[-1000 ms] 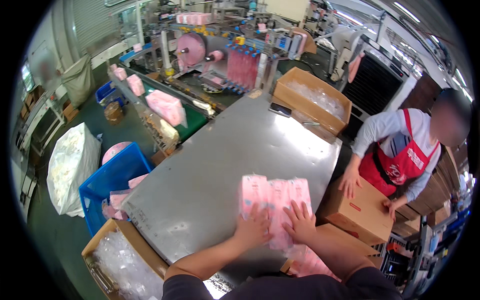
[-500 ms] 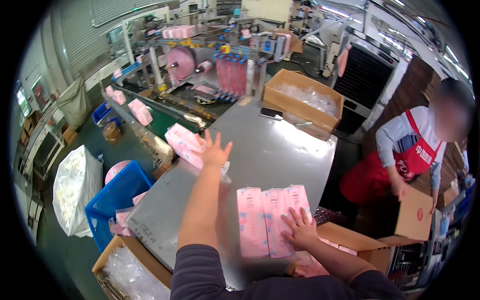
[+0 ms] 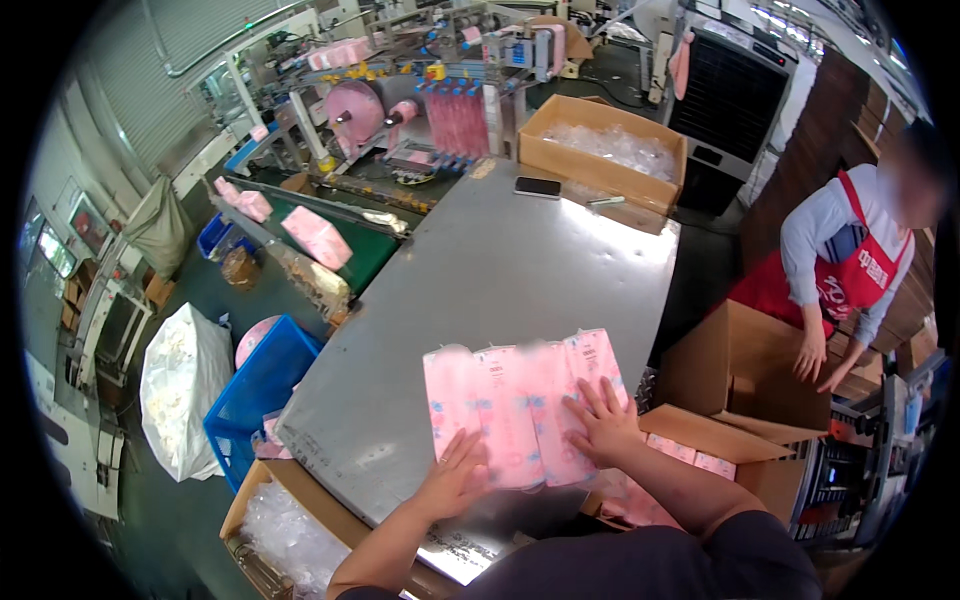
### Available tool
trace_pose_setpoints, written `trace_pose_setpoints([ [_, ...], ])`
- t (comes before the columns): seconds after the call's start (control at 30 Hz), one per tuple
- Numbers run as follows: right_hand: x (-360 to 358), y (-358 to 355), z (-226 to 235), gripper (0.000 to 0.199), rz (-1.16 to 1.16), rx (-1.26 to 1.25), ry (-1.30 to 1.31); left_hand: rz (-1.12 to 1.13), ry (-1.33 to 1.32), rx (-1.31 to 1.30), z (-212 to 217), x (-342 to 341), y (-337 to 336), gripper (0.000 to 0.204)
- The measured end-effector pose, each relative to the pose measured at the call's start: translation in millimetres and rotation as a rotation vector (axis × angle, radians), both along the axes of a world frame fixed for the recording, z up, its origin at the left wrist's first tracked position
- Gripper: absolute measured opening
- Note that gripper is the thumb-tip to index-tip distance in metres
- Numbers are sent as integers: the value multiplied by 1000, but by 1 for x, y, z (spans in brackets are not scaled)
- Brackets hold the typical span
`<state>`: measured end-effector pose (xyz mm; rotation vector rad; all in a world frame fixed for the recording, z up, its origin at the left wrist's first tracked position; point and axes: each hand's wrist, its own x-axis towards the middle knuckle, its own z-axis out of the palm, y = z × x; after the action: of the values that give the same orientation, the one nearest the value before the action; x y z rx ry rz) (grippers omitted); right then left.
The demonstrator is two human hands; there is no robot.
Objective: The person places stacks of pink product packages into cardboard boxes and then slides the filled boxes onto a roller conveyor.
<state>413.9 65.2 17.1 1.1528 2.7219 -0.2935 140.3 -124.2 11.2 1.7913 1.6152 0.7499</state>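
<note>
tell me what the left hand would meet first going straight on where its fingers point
The left hand would first meet the pink packs: it overlaps their left side in view, probably touching, though depth is unclear.

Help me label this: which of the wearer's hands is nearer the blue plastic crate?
Left. The left hand is right of the crate, on pink rectangular packs; the right hand touches them too, farther right.

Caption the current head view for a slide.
Left hand and right hand touch a row of pink packs on a metal table, co-worker at right.
</note>
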Motion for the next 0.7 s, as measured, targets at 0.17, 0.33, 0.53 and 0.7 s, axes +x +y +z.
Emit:
trace_pose_setpoints([
  [0.17, -5, 0, 8, 63, -47, -39, 0, 261, 322, -37, 27, -26, 42, 76],
  [0.33, -7, 4, 5, 63, -62, 23, 65, 620, 443, 89, 34, -107, 185, 75],
  [0.53, -12, 6, 9, 67, -46, -23, 54, 737, 519, 14, 15, -168, 271, 59],
  [0.7, 12, 34, -13, 77, -316, 66, 529, 298, 480, 208, -44, -193, 176, 32],
])
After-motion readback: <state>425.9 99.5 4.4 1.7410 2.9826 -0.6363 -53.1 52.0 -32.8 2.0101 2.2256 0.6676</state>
